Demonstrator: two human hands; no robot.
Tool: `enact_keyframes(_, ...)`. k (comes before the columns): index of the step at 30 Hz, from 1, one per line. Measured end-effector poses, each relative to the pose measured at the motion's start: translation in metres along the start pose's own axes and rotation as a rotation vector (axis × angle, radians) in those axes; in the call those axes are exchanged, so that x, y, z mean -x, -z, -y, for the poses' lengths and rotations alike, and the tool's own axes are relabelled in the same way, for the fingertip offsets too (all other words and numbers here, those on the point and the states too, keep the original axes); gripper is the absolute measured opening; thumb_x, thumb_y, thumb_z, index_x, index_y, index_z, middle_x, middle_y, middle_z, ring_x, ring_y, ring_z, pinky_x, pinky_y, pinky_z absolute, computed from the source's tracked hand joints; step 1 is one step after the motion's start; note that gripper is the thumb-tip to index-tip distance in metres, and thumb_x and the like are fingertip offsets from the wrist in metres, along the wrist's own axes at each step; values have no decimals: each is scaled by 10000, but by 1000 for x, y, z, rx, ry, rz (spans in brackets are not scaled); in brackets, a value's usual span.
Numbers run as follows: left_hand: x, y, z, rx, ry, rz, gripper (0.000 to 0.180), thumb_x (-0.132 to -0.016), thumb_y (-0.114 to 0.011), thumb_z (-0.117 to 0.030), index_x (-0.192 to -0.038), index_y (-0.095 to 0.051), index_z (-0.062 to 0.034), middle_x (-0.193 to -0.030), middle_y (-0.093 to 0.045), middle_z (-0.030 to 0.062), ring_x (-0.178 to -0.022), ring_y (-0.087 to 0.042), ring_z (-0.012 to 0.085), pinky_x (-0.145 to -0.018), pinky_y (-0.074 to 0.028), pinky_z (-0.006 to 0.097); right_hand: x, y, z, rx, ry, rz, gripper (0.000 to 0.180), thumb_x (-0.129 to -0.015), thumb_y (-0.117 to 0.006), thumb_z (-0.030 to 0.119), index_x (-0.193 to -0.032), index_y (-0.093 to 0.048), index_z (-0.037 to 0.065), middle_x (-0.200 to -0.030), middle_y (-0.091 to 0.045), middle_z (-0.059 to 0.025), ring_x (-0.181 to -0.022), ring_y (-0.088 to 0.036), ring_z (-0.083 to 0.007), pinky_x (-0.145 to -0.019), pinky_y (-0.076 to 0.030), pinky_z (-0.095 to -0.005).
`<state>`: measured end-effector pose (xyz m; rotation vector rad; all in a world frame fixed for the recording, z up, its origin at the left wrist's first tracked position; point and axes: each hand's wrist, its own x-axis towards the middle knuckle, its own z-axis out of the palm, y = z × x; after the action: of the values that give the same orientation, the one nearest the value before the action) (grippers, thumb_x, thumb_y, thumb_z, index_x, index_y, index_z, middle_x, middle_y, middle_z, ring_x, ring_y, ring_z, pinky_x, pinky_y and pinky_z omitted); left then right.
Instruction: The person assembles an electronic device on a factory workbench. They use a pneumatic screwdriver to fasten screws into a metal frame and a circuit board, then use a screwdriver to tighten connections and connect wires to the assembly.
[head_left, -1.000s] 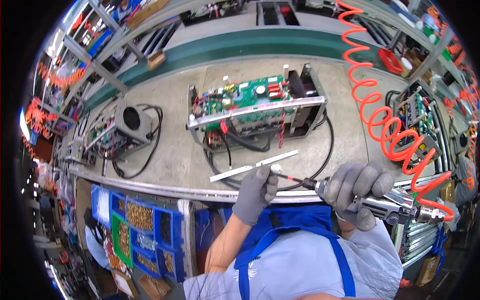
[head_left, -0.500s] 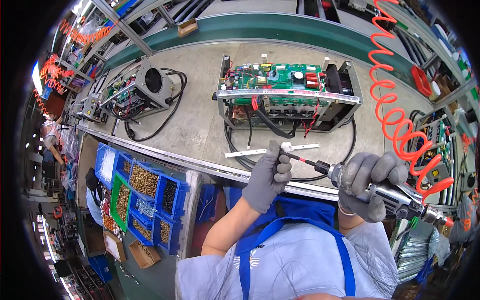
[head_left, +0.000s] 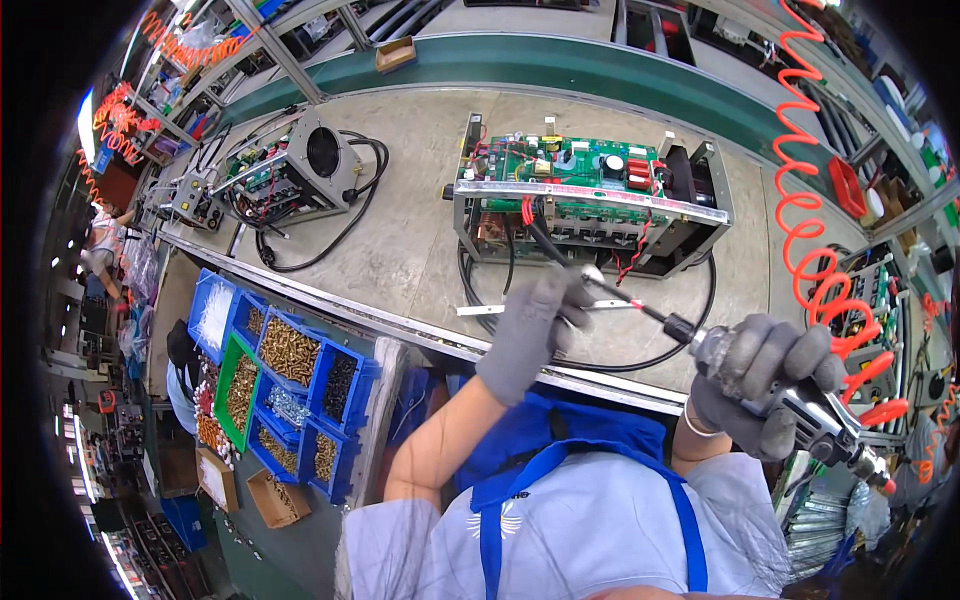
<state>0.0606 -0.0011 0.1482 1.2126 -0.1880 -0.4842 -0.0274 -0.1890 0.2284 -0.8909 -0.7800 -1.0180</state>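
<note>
My right hand (head_left: 765,385), in a grey glove, is wrapped round an air screwdriver (head_left: 800,405) held almost level, its long bit pointing left. A small whitish piece (head_left: 592,274) sits at the bit's tip. Close beside that tip is my left hand (head_left: 535,325), also gloved; motion blurs its fingers, so their grip is unclear. Behind both hands stands an open metal-framed unit (head_left: 590,215) with a green circuit board on top and loose black and red wires at its front. Partly hidden by my left hand, a thin metal strip (head_left: 480,310) lies on the bench.
Blue bins (head_left: 340,390) and a green bin (head_left: 237,393) of brass and other small parts are at the left. Another unit with a fan (head_left: 310,160) and black cable stands beyond them. A coiled orange hose (head_left: 800,230) hangs at the right, near a red tray (head_left: 846,187).
The view has shifted slightly. My left hand has moved up toward the bit's tip and its fingers have blurred. The screwdriver remains in my right hand.
</note>
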Motion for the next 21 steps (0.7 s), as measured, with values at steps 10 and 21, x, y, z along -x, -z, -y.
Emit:
enact_keyframes(10, -95, 20, -59, -948, -929, -480, 220, -801, -797, -171, -950, -724, -27, -667, -597, 40, -554, -520, 114, -538, -432, 276, -22, -2, 0, -18, 191, 54, 458, -744, -658, 119, -1179, -584, -5, -844, -382, 9, -557, -444, -71, -485, -390, -232)
enact_keyframes(21, -67, 39, -6, -126, -423, -343, 217, -984, -620, -155, -1052, -713, 28, -845, -666, -15, -765, -542, 38, -664, -462, 207, -52, -31, -59, -60, -23, 360, 555, -792, -630, 146, -1332, -537, 56, -858, -408, -23, -517, -449, -94, -501, -421, -267)
